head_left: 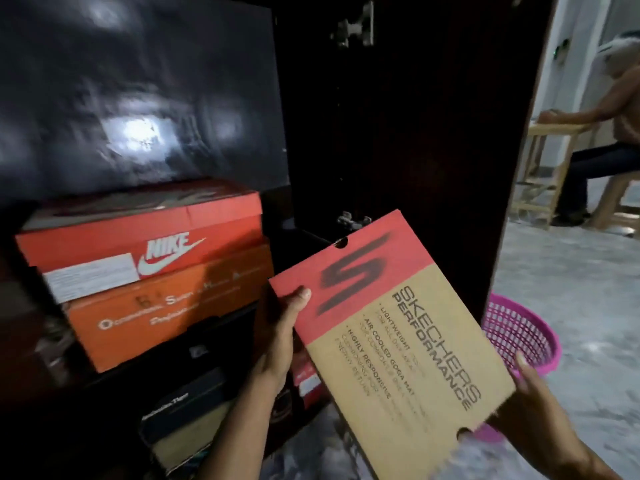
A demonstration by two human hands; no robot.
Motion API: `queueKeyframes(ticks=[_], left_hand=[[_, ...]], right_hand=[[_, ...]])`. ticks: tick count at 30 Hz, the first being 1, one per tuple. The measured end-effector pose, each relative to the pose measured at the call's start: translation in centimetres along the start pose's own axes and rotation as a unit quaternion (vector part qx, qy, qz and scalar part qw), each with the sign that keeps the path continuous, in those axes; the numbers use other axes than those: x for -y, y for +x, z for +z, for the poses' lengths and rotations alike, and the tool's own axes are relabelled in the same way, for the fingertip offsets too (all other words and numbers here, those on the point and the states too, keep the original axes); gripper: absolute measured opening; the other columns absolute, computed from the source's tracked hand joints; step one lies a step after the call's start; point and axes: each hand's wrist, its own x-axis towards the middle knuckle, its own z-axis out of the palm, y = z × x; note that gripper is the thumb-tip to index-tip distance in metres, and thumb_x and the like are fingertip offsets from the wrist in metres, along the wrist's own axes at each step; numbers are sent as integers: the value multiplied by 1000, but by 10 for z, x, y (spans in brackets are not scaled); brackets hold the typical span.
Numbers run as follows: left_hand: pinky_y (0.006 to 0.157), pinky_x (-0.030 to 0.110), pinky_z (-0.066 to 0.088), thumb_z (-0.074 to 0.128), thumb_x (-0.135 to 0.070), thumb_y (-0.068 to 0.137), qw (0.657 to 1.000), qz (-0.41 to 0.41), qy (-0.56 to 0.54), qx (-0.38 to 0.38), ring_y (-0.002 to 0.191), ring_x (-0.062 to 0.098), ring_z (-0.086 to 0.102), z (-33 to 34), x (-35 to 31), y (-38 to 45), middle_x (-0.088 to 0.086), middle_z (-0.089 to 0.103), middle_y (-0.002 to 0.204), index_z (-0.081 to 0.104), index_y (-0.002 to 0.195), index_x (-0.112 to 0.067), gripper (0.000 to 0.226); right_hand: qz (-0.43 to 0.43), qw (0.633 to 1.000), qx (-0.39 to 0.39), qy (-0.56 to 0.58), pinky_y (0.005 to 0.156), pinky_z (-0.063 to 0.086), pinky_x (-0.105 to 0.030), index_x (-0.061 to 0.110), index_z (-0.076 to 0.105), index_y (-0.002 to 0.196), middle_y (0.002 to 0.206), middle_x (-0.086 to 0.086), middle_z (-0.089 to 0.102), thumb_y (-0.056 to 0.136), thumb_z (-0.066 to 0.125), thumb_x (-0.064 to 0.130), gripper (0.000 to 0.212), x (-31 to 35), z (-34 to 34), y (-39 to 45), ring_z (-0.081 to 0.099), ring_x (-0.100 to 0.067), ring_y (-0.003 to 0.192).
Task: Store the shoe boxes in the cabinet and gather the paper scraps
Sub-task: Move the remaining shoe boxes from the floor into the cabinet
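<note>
Fingers of both hands grip Skechers box [391, 341]; Nike box [138, 244] stacked in cabinet [398, 133].

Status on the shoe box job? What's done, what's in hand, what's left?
Done: the Nike box and the orange box sit stacked in the cabinet, darker boxes below.
In hand: the left hand and right hand hold the Skechers box outside the cabinet.
Left: shelving it. No paper scraps in view; pink basket stands nearby.

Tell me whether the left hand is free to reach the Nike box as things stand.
Probably not yet: the left hand grips the Skechers box, shared with the right hand. The Nike box itself sits uncovered atop the orange box.
</note>
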Motion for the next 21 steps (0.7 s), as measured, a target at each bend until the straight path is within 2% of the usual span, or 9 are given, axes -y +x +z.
queueKeyframes(ticks=[1,3,6,8,10,11,15,18,21], left_hand=[[78,19,57,69,-44,80,999,14,-4,-35,99,8,72,-5,-12,7,-14,77,103,69,112,-29,35],[91,33,58,77,-56,74,992,46,-9,-117,106,16,71,-12,-35,19,-8,75,110,68,113,-28,49],[94,37,53,72,-61,71,967,113,-25,-227,104,7,68,-22,-67,37,-14,73,109,65,109,-34,48],[93,26,48,77,-53,77,949,122,-73,-280,100,-5,64,-24,-92,44,-26,70,113,60,125,-38,53],[97,23,46,77,-40,87,932,104,-125,-325,110,-1,59,-27,-113,51,-17,61,131,40,154,-27,78],[98,24,48,77,-38,88,922,107,-137,-346,112,3,60,-31,-120,55,-15,61,132,34,157,-23,83],[84,21,50,77,-46,86,882,123,-147,-430,102,2,68,-53,-147,72,-25,64,103,45,137,-32,61],[99,25,41,70,-62,83,866,122,-52,-482,134,18,46,-77,-163,81,3,45,140,47,143,-28,74],[112,31,31,58,-73,79,852,116,31,-509,143,29,33,-102,-173,90,14,35,151,53,139,-16,83]], right_hand=[[-7,1000,-7,-5,122,17,-67,41,52,147,152,-20,54,105,17,64,59,-4,10,7,46,-51,138],[-15,999,4,-36,122,14,-67,36,51,145,135,-20,61,103,20,67,61,-7,34,20,50,-50,130],[-52,985,-26,-164,98,49,-56,47,56,132,124,-2,69,80,59,73,58,-11,90,34,68,-37,109],[-112,959,5,-262,84,55,-48,60,56,127,121,10,74,69,72,78,63,-13,134,33,74,-31,104],[-175,942,50,-280,81,56,-41,55,54,134,117,5,75,82,70,66,55,-12,176,38,77,-31,97],[-210,936,54,-277,78,58,-37,48,55,135,115,4,76,87,66,57,50,-8,198,39,77,-31,94],[-257,939,91,-208,76,63,-27,26,58,137,124,-1,72,104,56,31,33,11,278,66,74,-27,108],[-246,948,98,-178,79,65,-35,17,56,136,123,-7,67,106,56,29,33,28,329,88,71,-28,112],[-253,946,95,-177,70,63,-34,17,58,129,112,-2,66,103,60,30,29,44,375,107,71,-34,111]])
